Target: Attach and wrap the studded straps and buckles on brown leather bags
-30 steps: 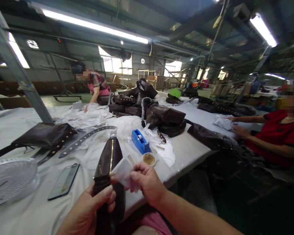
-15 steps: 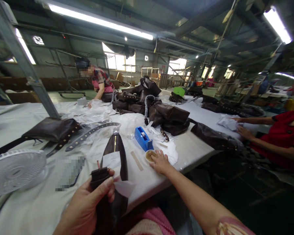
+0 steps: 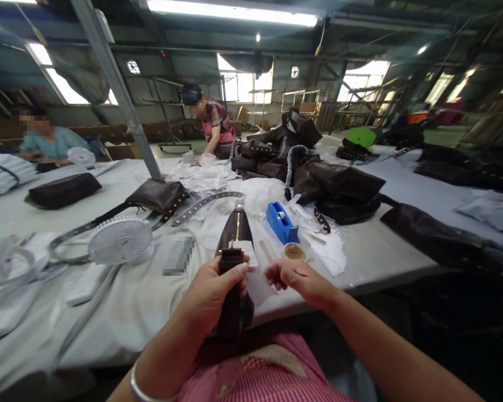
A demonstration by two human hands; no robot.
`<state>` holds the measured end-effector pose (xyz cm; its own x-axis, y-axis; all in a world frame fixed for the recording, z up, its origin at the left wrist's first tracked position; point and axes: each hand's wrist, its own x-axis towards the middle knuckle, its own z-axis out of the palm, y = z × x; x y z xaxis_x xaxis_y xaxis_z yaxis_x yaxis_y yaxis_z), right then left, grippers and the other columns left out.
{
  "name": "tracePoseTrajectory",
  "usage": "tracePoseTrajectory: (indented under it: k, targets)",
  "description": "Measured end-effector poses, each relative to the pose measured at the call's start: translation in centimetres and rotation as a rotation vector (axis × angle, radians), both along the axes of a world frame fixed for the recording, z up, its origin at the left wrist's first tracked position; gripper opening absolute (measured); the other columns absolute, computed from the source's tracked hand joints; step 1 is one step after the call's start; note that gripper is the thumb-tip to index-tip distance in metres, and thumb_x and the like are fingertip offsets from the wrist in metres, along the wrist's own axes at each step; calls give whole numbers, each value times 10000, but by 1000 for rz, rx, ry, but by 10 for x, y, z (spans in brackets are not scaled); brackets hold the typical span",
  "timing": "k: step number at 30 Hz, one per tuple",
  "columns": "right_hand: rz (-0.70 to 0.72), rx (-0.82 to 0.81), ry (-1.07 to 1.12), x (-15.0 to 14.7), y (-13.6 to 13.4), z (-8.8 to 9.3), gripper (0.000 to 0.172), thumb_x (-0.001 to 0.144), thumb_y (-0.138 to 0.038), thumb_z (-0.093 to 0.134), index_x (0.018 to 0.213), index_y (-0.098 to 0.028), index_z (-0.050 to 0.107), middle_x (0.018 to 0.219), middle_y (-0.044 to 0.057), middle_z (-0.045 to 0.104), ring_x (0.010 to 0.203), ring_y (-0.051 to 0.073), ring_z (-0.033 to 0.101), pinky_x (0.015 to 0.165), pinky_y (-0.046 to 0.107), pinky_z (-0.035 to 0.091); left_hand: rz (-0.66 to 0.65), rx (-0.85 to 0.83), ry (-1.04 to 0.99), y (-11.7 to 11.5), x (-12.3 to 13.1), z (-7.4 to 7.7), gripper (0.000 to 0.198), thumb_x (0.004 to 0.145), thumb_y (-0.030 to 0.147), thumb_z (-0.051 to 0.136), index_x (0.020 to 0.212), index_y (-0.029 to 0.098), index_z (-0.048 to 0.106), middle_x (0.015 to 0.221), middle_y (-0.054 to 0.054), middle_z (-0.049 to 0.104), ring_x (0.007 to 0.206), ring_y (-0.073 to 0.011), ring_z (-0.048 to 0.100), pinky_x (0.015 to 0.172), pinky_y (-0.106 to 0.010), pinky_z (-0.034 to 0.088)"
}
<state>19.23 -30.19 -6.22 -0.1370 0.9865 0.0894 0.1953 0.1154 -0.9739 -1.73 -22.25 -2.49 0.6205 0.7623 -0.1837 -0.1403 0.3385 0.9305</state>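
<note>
White-covered worktable (image 3: 151, 304) lay before you. Your left hand (image 3: 212, 293) clamped fingers round near end of dark brown bag (image 3: 237, 231) at table edge. Your right hand (image 3: 300, 279), fingers curled together, touched white slip (image 3: 257, 285) beside bag.

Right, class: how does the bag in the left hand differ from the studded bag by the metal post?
The held bag stands on edge, gripped by the left hand; the studded bag lies flat, untouched. The held bag shows a gold zip, the studded bag studs along its edge. Both are dark brown.
</note>
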Motion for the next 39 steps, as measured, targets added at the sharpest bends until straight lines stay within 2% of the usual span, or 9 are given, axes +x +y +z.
tracePoseTrajectory:
  k: [2,6,10,14,21,26,31,35,39]
  targets:
    - [100,-73,-65,-14,-7,14,367,850,-514,599,846,-163,705,692,-3,590,617,120,481,542,227,364,-24,19,17,-3,2,2,341,790,349,740,1022,133,615,610,24,585,528,-90,523,530,-204,418]
    - [31,-193,-130,-30,-6,13,245,829,-340,630,683,-150,681,546,-49,469,514,82,366,482,218,271,-39,-6,19,-9,3,7,366,856,488,626,986,148,597,560,28,563,485,-95,498,488,-205,397]
    - [74,-192,76,-32,-4,13,253,840,-380,621,901,-151,711,740,-7,609,643,113,480,590,225,367,4,6,30,-10,-2,9,379,865,523,592,968,159,596,535,34,548,464,-97,480,460,-203,387]
    - [37,-101,21,-33,-7,21,356,892,-459,547,1030,-175,711,855,20,649,713,134,512,635,236,388,53,65,92,-10,-4,10,377,837,507,634,956,150,619,550,25,565,470,-96,495,459,-196,393]
    - [-35,-158,-171,-51,-2,5,198,830,-243,555,663,-161,622,588,-46,489,556,91,405,524,213,298,76,170,199,-13,-2,13,430,821,543,624,947,133,652,553,10,573,456,-92,482,439,-189,387]
    - [136,-261,-7,-52,-1,3,127,778,-163,514,686,-158,602,602,-56,467,567,84,404,525,200,304,82,188,232,-10,-5,11,456,829,570,596,980,144,654,553,12,571,453,-99,469,416,-188,364]
    - [52,-141,-131,-51,-3,10,114,755,-155,572,856,-173,621,705,-51,537,627,96,452,580,201,353,93,218,244,-8,-7,12,448,809,558,625,948,134,668,560,3,585,471,-106,492,438,-194,386]
    - [-59,-32,-382,-50,-3,13,110,830,-205,545,775,-167,632,680,-33,574,631,104,474,590,213,348,101,280,300,-6,-9,10,440,816,550,620,928,128,683,561,-5,597,469,-111,502,442,-201,380]
    - [-64,-20,-426,-49,-2,8,211,851,-232,541,658,-166,595,589,-41,527,562,95,433,522,222,285,88,330,323,-4,-11,8,413,833,540,609,865,135,682,568,-9,606,481,-114,514,465,-206,390]
